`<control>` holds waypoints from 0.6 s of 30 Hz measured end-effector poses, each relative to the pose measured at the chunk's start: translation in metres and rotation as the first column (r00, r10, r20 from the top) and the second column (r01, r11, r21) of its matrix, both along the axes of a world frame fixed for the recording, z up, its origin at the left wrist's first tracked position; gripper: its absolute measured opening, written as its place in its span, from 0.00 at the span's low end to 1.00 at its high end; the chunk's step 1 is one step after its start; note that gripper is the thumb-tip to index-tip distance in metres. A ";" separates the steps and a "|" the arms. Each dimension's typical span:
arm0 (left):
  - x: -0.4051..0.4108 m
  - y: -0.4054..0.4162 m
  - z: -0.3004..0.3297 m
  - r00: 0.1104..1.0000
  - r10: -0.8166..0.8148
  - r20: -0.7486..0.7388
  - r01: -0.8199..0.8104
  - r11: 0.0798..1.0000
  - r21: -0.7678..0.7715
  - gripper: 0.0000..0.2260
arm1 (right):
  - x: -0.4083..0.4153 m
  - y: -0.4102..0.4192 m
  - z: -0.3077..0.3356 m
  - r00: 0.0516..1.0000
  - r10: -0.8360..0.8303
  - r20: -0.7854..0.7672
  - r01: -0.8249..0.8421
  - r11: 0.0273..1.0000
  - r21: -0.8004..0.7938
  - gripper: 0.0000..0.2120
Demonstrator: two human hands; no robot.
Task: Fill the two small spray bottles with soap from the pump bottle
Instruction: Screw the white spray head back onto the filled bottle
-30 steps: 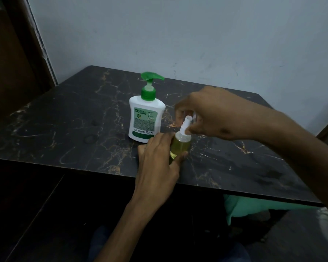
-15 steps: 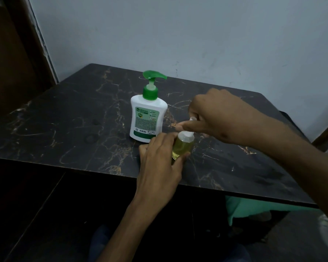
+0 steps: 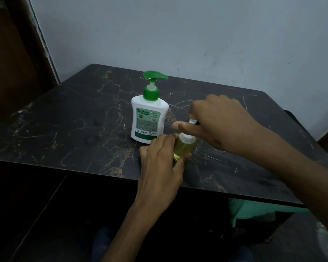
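Where hands (image 3: 159,163) meet: one spray bottle (image 3: 184,148) (gripped).

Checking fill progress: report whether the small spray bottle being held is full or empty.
Mostly full: yellow-green liquid shows through the clear spray bottle almost up to its white cap. The left hand grips it upright.

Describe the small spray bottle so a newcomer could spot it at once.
On the dark marbled table, find the white pump bottle with a green pump. Just right of it stands the small spray bottle, gripped by the left hand: clear, with yellow-green liquid.
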State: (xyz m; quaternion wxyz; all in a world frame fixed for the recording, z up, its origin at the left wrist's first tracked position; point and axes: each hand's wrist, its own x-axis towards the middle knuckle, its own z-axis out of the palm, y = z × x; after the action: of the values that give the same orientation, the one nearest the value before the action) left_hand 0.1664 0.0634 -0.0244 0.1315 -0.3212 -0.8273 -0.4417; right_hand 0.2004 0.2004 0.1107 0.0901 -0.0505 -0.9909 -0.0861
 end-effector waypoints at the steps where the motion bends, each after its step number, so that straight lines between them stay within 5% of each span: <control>1: 0.000 0.000 0.000 1.000 0.000 -0.001 0.000 1.000 -0.003 0.14 | 0.000 0.000 -0.001 1.000 0.000 -0.003 0.000 1.000 -0.017 0.28; 4: 0.000 0.000 0.000 1.000 0.000 0.005 0.000 1.000 -0.009 0.16 | 0.002 0.005 -0.001 0.999 0.045 0.010 -0.044 0.998 -0.054 0.28; 9: 0.000 0.000 -0.001 1.000 -0.012 0.008 0.012 1.000 0.007 0.15 | 0.012 0.009 -0.015 0.987 0.160 0.018 -0.152 0.963 -0.222 0.10; 14: -0.001 0.001 -0.001 0.998 -0.043 -0.034 0.041 0.997 -0.059 0.20 | 0.026 0.023 -0.030 0.987 0.075 -0.140 -0.118 0.937 -0.329 0.08; 18: -0.003 0.001 -0.002 0.999 -0.047 -0.021 0.045 0.997 -0.065 0.25 | 0.039 0.044 -0.024 0.995 -0.031 -0.095 0.000 0.950 -0.313 0.11</control>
State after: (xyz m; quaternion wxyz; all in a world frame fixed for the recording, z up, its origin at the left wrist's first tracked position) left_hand 0.1636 0.0647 -0.0268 0.1202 -0.3492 -0.8319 -0.4141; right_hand 0.2397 0.2440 0.0872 0.1292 -0.0761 -0.9859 0.0740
